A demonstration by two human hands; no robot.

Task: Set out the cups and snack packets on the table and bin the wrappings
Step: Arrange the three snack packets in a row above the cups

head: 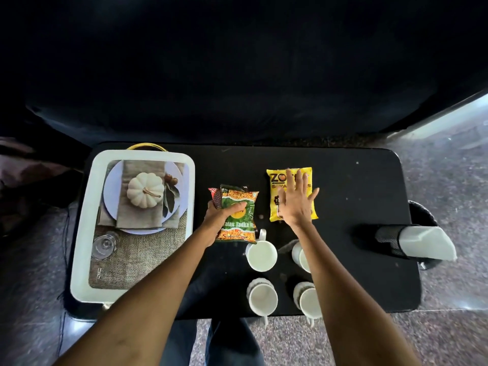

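4 white cups [261, 256] are sitting in a 2-by-2 block at the black table's [356, 276] near edge, directly under both forearms. A white tray [79, 233] is filling the left end; a mesh bin [420, 243] is standing at the right edge. The left hand [221, 220] is gripping a green namkeen packet [237, 215] plus a red one [215, 198], long axis running near-to-far. The right hand [297, 204] is resting open, fingers spread, on the yellow packet [291, 194] lying flat mid-table, lengthwise toward the far edge.

Glossy plastic packets [291, 194], matt black table [356, 180]
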